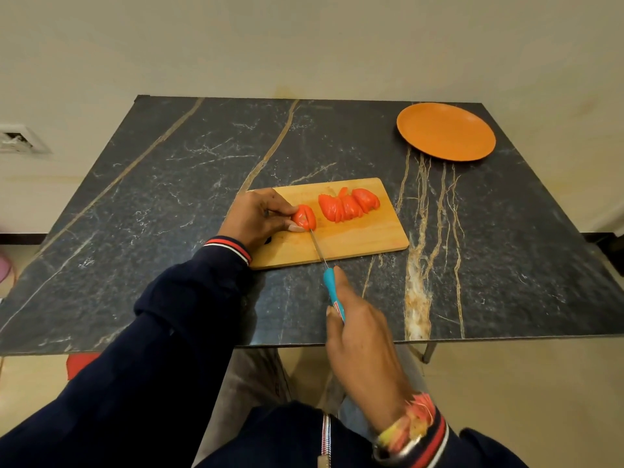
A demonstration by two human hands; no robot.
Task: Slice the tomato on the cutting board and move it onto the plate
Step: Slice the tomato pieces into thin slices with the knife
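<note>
Right hand (pixel 363 327) clenched around the blue handle of a knife (pixel 332 295), thin blade reaching forward onto the cutting board (pixel 364 238) and set into the end piece of tomato (pixel 304 216). Left hand (pixel 258 217) pinching that same piece between thumb and fingertips, pressing it down near the board's left end. Just to the right, apart from the held piece, a row of cut slices (pixel 347 205) leaning against one another on the wood. Board lying near the middle of a dark marbled table (pixel 169 197). Orange plate (pixel 445 131) at the far right corner, well apart from the board. Dark sleeves with striped cuffs on both arms; bright threads around the right wrist.
</note>
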